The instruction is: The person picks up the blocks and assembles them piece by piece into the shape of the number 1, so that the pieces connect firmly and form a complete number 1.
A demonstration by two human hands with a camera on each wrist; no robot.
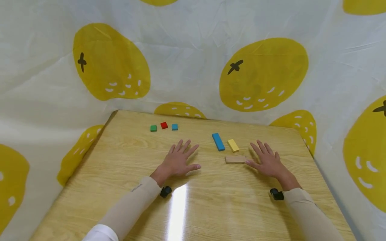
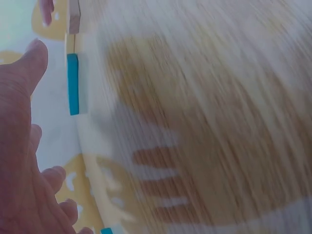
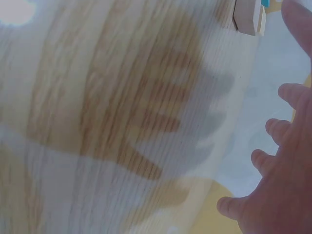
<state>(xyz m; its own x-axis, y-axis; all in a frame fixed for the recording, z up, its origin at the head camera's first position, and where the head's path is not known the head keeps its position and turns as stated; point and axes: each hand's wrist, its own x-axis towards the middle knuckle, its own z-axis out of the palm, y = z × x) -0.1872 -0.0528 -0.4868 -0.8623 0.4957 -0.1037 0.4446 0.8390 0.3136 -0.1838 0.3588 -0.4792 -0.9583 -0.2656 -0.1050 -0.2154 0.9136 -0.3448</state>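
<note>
My left hand [image 1: 178, 161] hovers over the table with its fingers spread, holding nothing. Spread out likewise, my right hand [image 1: 267, 162] is empty, its thumb tip overlapping the end of a plain wooden block [image 1: 235, 159] in the head view. The right wrist view shows that block [image 3: 247, 17] apart from the thumb. Between the hands, farther back, lie a long blue block [image 1: 218, 142] and a shorter yellow block [image 1: 233, 145]. Beyond the left hand sit three small pieces: a green block [image 1: 153, 128], a red block [image 1: 164, 125] and a light blue block [image 1: 175, 127].
The glossy wooden table [image 1: 120, 187] reflects a bright strip of light. A white cloth [image 1: 187, 67] printed with yellow fruit hangs behind the table and along its sides. Each wrist bears a small black camera, one on the left [image 1: 165, 191] and one on the right [image 1: 276, 194].
</note>
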